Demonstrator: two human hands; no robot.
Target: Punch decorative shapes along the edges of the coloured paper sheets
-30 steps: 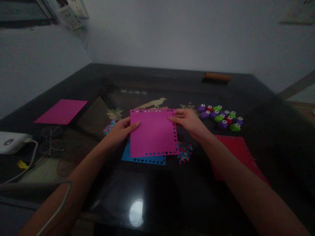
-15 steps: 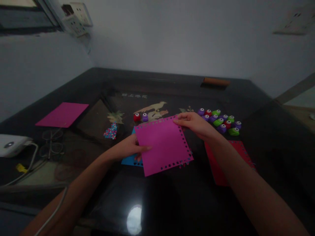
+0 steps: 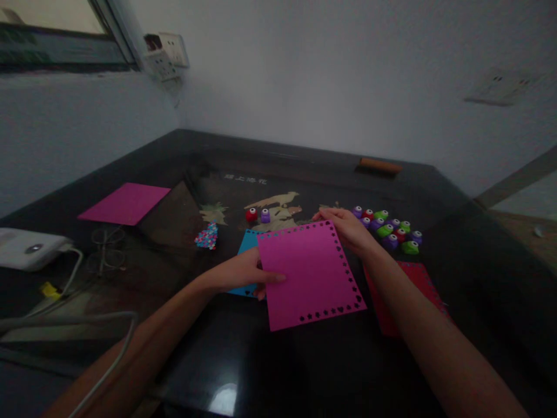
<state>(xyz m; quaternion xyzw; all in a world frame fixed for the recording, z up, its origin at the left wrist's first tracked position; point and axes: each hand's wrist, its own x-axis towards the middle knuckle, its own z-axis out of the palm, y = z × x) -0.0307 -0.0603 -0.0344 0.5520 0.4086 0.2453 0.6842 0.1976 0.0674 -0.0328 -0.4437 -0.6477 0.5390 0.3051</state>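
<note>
A pink sheet (image 3: 308, 273) with small punched shapes along its top, right and part of its bottom edge is held above the dark table. My left hand (image 3: 252, 273) grips its left side, thumb on top and fingers beneath. At the sheet's upper right, my right hand (image 3: 343, 226) is closed near the corner, its fingertips partly hidden behind the paper. Beneath the left side lies a blue sheet (image 3: 246, 247), partly covered. A red sheet (image 3: 418, 284) with a punched edge lies under my right forearm.
Several coloured punches (image 3: 385, 231) cluster at the right; a red punch (image 3: 251, 215) and a purple punch (image 3: 265, 216) stand behind the sheet. Confetti (image 3: 208, 237), another pink sheet (image 3: 126, 203), glasses (image 3: 104, 249) and a white device (image 3: 30, 248) with a cable are left.
The view has shifted, and the held sheet appears lower and further right. Confetti bits that showed at its lower right corner are no longer visible there. My right hand's thumb no longer shows on top.
</note>
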